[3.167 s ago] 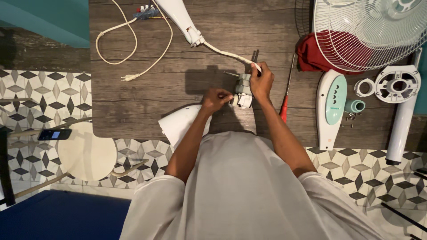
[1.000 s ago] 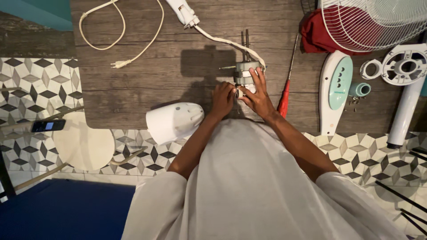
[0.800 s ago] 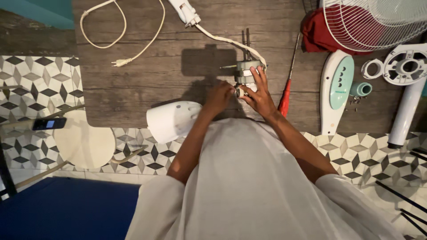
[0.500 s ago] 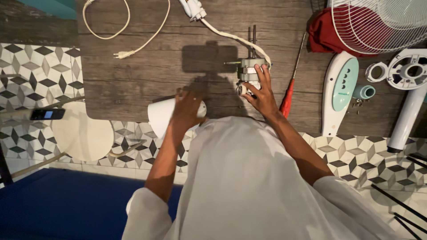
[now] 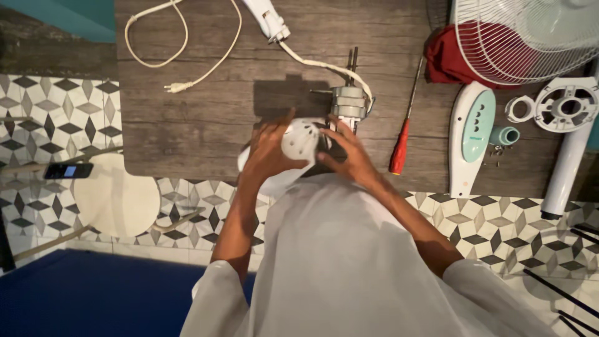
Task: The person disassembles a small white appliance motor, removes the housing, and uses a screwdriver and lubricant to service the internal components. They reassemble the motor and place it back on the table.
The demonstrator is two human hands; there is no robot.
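My left hand grips a white rounded plastic fan motor cover with vent holes and lifts it just in front of the motor. My right hand rests against the cover's right side, just below the grey metal fan motor that lies on the dark wooden board. A white cable runs from the motor up to a white switch housing. My white garment hides the cover's lower part.
A red-handled screwdriver lies right of the motor. Further right are a white and teal control panel, a white fan guard over a red cloth, a white ring part, a plug cord. A phone lies on the patterned floor, left.
My left hand left the motor, reached left to the white cover on the floor, and has brought it up beside the motor. My right hand stayed near the motor.
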